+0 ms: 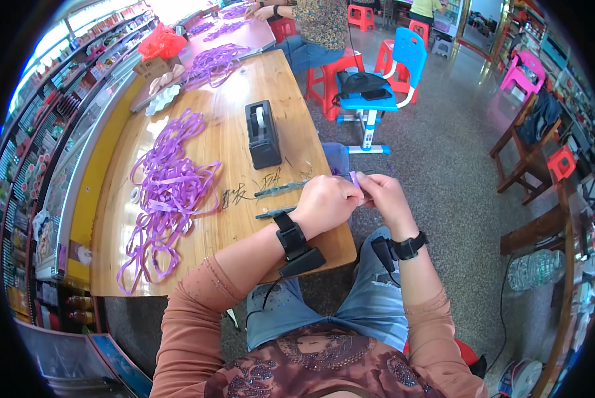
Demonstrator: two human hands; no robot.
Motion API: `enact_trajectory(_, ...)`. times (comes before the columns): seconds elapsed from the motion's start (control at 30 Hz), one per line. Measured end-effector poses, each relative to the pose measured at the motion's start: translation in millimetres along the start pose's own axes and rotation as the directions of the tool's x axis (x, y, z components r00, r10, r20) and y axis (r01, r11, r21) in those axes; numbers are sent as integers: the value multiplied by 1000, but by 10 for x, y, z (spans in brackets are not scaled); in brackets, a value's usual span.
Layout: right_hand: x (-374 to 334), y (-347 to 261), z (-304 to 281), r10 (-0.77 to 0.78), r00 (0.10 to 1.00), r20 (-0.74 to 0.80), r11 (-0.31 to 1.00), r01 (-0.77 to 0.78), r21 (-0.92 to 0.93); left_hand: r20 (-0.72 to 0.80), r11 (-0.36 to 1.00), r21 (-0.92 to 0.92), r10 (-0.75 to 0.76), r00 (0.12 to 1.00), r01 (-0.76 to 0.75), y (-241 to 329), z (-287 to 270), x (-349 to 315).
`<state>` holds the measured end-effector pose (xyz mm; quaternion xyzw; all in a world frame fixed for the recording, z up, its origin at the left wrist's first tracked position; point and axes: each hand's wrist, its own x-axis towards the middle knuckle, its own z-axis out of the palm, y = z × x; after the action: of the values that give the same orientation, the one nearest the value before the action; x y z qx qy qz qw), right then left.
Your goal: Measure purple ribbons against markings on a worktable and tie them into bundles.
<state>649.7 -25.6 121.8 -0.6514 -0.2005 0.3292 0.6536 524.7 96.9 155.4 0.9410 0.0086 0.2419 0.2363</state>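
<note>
While both hands are pinching the purple ribbon piece (354,178), you're working past the desk (244,86) edge. Left hand (325,202) and right hand (385,198) are closing tight; loosening likely drops it.

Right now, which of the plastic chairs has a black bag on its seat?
The blue chair beside the table; a black bag lies on its seat. The pink chair has none.

Tape dispenser (262,134) and ribbons (168,192) leftward

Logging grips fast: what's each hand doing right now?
Left hand: closed, pinching the purple ribbon piece.
Right hand: closed on the same piece.
</note>
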Motion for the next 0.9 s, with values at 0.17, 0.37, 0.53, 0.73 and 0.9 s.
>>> enact_trajectory(0.17,58,-10,-18,-17,992,125,998,23,-50,-6,1000,-13,18,1000,-18,-39,38,5)
enact_trajectory(0.37,68,-62,-27,14,976,217,996,5,-88,17,1000,-7,4,1000,-4,-34,44,-2)
enact_trajectory(0.53,54,-122,-181,42,985,167,996,-28,-87,5,996,-73,-44,999,45,13,26,-7)
enact_trajectory(0.73,-225,-276,-424,-90,996,-2,996,90,-14,-64,939,-302,-190,980,163,-9,-12,25)
enact_trajectory(0.9,-504,-373,-267,-153,948,277,970,91,225,149,625,-746,-176,973,228,19,-109,116)
